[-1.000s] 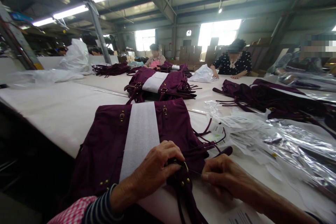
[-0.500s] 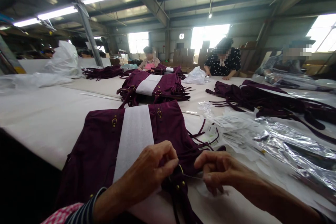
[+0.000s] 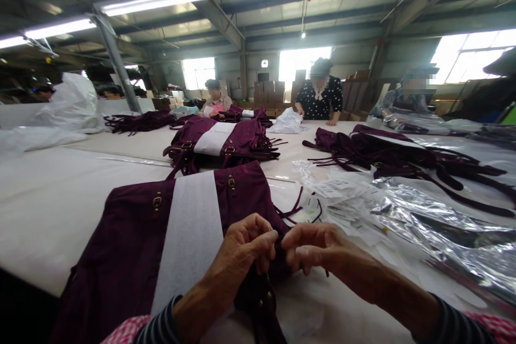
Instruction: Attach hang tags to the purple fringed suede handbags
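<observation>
While the left hand (image 3: 246, 244) and the right hand (image 3: 316, 247) were close together over a dark strap (image 3: 250, 294), the near purple bag (image 3: 123, 236) lay on the white table (image 3: 32, 188), by the front edge and partly behind the left forearm. The left thumb and forefinger were pressed together at their tips, though whether anything thin was pinched between them could not be told; the right fingers were curved toward the left ones with the thumb beneath, and it was unclear whether they gripped anything. The bag's cloth looked soft and pliant, so it would probably have sagged if raised by one corner; it seemed moderately light, limp rather than stiff, and not fragile. Its faint sheen hinted at a slightly slippery surface. The safest hold looked to be from beneath, with one hand at each side, since the white paper band (image 3: 189, 239) over its middle might have creased or torn if pulled. In looks the bag was deep plum, with brass-coloured buckles (image 3: 157, 202) near the upper edge, one either side of the band. Thin cords trailed at its right, and small metal studs glinted on the strap below the left fingers.
</observation>
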Demonstrator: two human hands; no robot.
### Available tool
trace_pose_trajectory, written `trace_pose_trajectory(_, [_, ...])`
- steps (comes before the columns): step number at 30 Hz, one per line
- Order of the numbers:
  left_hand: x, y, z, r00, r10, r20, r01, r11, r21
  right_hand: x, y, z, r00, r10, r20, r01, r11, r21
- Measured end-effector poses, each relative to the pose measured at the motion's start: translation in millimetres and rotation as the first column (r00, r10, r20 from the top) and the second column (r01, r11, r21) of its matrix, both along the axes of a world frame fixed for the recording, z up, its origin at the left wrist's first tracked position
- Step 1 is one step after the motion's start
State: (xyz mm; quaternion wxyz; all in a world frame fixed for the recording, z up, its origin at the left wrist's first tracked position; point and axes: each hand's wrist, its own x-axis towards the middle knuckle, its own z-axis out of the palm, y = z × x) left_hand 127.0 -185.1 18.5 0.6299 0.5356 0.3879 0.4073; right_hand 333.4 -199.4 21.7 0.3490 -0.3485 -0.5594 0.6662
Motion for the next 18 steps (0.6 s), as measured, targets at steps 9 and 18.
trace_pose_trajectory(9, [-8, -8, 0.0, 1.000, 0.006, -0.008, -0.007, 0.999, -0.039, 38, -26, 10.7, 0.962, -0.051, 0.268, 0.004, 0.985, 0.171])
trace_pose_trajectory(18, [-6, -5, -4.0, 0.999, 0.039, 0.019, -0.038, 0.998, -0.053, 2, -42, -4.6, 0.950, -0.102, 0.295, 0.057, 0.986, 0.157])
